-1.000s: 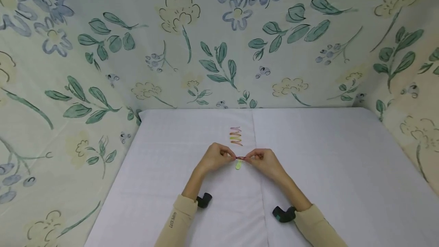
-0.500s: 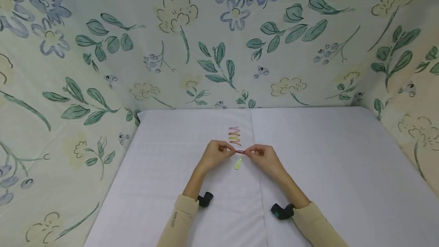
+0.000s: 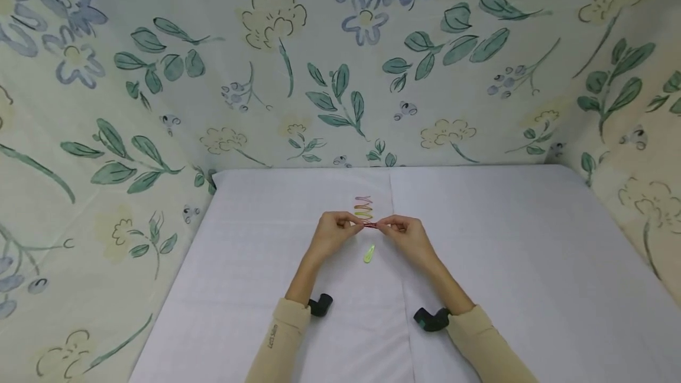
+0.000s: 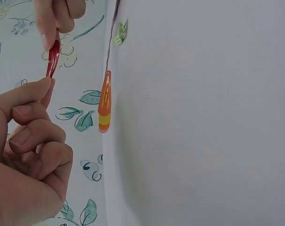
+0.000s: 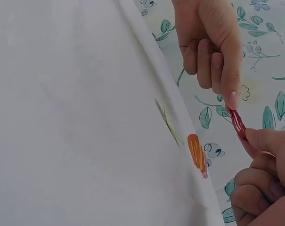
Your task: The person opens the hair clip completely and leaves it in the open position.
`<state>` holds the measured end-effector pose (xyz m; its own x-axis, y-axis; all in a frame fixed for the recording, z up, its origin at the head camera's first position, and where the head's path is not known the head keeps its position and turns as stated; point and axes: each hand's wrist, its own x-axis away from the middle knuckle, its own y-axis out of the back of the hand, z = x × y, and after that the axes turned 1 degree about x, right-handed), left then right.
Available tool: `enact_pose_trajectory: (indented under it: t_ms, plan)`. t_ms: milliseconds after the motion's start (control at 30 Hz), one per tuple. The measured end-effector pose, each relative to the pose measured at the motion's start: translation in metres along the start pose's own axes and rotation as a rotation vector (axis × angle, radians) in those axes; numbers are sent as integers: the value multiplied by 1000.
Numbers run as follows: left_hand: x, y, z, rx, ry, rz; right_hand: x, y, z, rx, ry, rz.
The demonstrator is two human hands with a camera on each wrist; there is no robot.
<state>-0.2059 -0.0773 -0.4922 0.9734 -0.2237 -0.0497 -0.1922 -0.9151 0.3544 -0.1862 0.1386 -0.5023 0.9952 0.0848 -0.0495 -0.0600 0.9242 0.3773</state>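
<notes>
A red snap hair clip (image 3: 370, 225) is stretched between both hands, held above the white surface. My left hand (image 3: 331, 234) pinches one end between thumb and forefinger, its other fingers curled in. At the opposite end, my right hand (image 3: 408, 239) pinches the clip the same way. The wrist views show the red clip's slim body (image 4: 53, 59) bridging the two sets of fingertips. Just beyond it in the head view lies a column of several clips, among them a pink clip (image 3: 363, 198) and a yellow clip (image 3: 364, 214). An orange clip (image 4: 105, 96) shows nearest in the left wrist view.
On the near side of the hands, a light green hair clip (image 3: 369, 254) lies on the white-covered table (image 3: 489, 241). Floral fabric (image 3: 340, 64) hangs behind and at the sides. Dark wrist devices (image 3: 432, 320) stick out at both sleeves.
Both hands have carried the red hair clip forward, away from the green clip and up to the near end of the column. Their pinch on it stays the same.
</notes>
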Motion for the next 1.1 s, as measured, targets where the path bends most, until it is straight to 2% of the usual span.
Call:
enact_pose_trajectory:
  t_ms: [233, 467, 833, 1100]
  plan:
    - [6, 2, 4, 66, 10, 6, 6, -5, -7, -18, 18, 12]
    - [7, 1, 2, 66, -3, 26, 9, -6, -6, -34, 42, -2]
    - [8, 3, 0, 129, 34, 64, 9, -2, -4, -70, 57, 71]
    - [7, 5, 4, 159, 29, 64, 9, -4, -2, -91, 36, 28]
